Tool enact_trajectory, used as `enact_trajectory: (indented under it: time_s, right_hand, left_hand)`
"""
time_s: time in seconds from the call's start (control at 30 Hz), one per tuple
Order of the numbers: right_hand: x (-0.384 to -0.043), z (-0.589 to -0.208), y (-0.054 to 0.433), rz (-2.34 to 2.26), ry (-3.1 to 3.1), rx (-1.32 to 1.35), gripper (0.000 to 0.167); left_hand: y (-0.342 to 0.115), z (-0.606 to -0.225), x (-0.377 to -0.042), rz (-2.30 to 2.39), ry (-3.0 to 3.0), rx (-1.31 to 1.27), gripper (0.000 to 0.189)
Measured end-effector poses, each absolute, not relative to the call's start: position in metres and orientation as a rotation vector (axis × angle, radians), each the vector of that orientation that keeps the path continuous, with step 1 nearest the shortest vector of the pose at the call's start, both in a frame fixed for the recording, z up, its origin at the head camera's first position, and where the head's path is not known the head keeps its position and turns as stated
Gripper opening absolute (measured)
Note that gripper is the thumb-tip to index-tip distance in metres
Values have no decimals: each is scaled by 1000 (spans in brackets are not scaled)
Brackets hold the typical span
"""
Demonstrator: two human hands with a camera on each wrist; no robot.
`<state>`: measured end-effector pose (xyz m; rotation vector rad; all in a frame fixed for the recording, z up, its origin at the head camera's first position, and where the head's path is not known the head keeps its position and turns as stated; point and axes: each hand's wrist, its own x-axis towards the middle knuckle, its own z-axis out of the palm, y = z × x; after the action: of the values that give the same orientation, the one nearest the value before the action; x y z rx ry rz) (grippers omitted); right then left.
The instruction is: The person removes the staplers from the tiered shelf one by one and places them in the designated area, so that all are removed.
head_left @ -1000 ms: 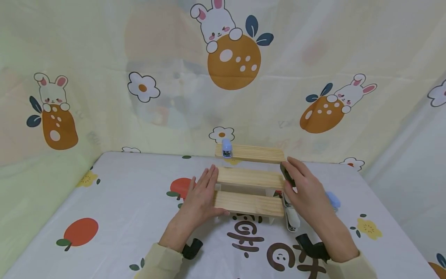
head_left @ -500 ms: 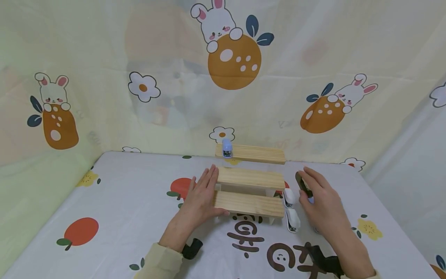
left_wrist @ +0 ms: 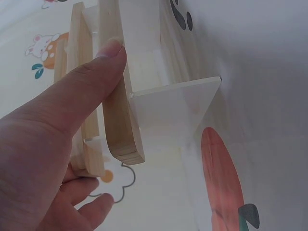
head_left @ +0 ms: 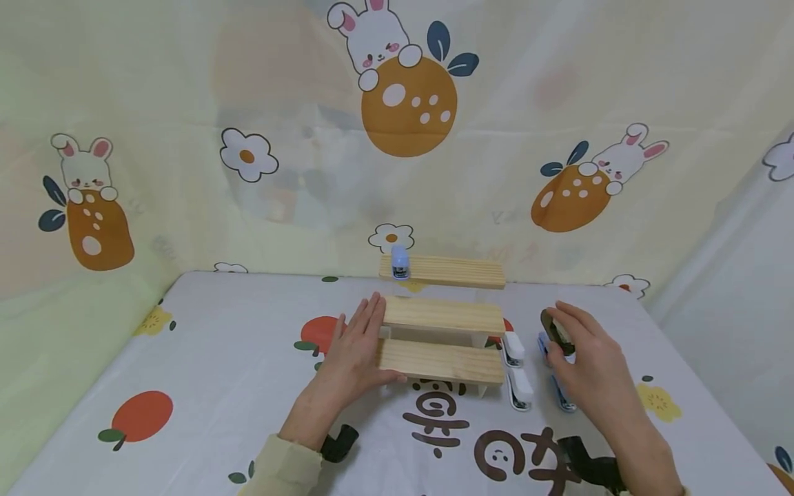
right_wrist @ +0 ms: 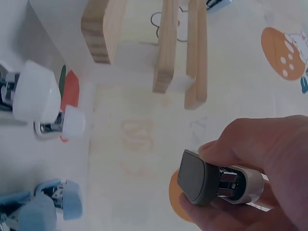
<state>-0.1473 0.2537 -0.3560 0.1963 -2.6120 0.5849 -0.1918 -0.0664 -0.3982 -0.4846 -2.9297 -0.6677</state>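
My right hand (head_left: 589, 358) holds a dark green-grey mini stapler (right_wrist: 199, 180) between thumb and fingers. In the head view this hand is above two blue staplers (head_left: 563, 396), which it partly hides, right of the wooden shelf. My left hand (head_left: 350, 351) rests against the left end of the tiered shelf (head_left: 440, 362), fingers stretched along the plank ends. In the left wrist view its thumb (left_wrist: 103, 67) lies on the front plank. A light blue mini stapler (head_left: 400, 263) stands upright at the left of the top plank (head_left: 459, 271).
Two white staplers (head_left: 520, 389) lie in a line on the table beside the shelf's right end. White brackets (left_wrist: 173, 106) support the planks. A patterned cloth covers the table (head_left: 211, 344), and a printed curtain (head_left: 298, 179) hangs behind it.
My right hand has moved away from the shelf's right end, out to the right, still holding the dark stapler. The white and blue staplers show more now. My left hand stays against the shelf.
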Motion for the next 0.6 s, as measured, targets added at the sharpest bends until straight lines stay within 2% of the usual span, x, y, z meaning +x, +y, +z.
enact_trajectory:
  time_s: [0.3,0.6]
  right_hand:
    - [-146,-356,273,571,-2568,180,44]
    - [-146,-355,292,556,-2603,161,43]
  left_hand:
    - [-65,-398,-191,-665,-2935,-474,128]
    - [-65,-398,-192,-656,-2947,-462,129]
